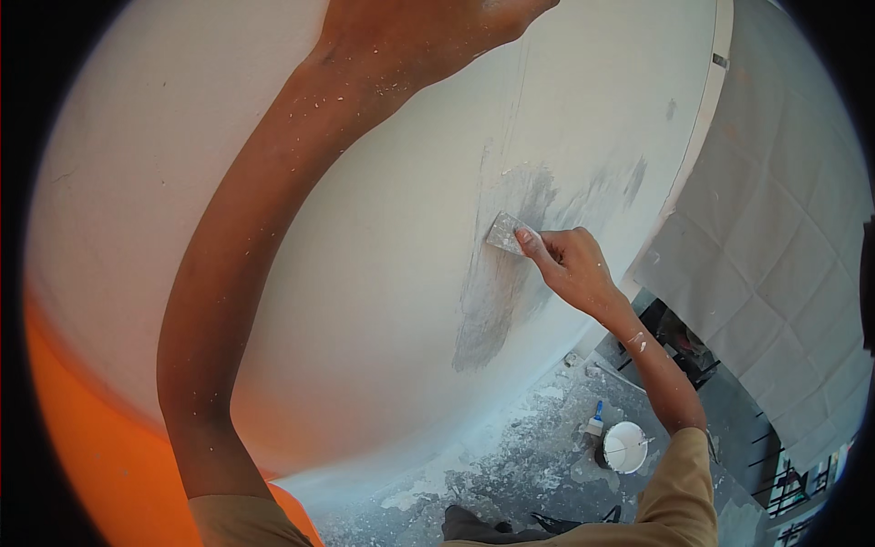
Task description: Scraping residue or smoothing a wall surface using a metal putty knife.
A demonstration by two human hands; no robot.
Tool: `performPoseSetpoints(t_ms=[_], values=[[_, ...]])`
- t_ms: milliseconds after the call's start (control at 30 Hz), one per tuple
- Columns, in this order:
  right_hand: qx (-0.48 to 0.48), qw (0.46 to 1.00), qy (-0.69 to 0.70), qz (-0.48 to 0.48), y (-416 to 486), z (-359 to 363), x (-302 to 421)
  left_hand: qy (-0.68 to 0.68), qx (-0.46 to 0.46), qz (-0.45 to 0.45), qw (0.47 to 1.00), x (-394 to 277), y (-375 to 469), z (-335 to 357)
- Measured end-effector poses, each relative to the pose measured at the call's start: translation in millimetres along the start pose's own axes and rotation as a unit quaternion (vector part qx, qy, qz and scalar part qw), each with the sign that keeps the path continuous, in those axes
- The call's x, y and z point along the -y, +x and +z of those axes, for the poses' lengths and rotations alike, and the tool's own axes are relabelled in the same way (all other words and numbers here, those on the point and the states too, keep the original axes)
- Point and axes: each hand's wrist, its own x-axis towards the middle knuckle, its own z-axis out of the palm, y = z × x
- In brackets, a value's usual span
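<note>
My right hand (574, 263) grips a putty knife (506, 232), thumb on its wide, plaster-crusted blade. The blade lies against a pale wall (369, 294), on a grey, streaky patch (489, 308) that runs above and below it. Thin vertical lines rise from the patch. My left arm reaches up across the left of the view, and my left hand (437, 27) is cut off by the top edge; its fingers are mostly hidden, so what it touches or holds cannot be told. White specks dot both forearms.
On the splattered floor (506, 451) stand a bucket (625, 448) with white material and a brush with a blue handle (598, 411). A creased pale sheet (765, 253) hangs at the right, past the wall's edge. A bright orange surface (109, 451) fills the lower left.
</note>
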Motion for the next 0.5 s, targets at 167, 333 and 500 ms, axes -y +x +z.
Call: performPoseSetpoints(t_ms=[167,333,500], values=[[0.062,0.993,0.098,0.037,-0.3,-12.2,12.7,0.017,-0.002,0.015,1.0,1.7,-4.8,4.5],[0.167,0.831,0.528,0.061,-56.7,22.3,-20.5,0.048,-0.03,0.092,0.994,0.2,-5.4,10.7],[0.18,0.653,0.696,0.239,-178.0,119.2,-52.3,0.078,0.015,0.172,0.982,-8.3,-6.2,10.7]])
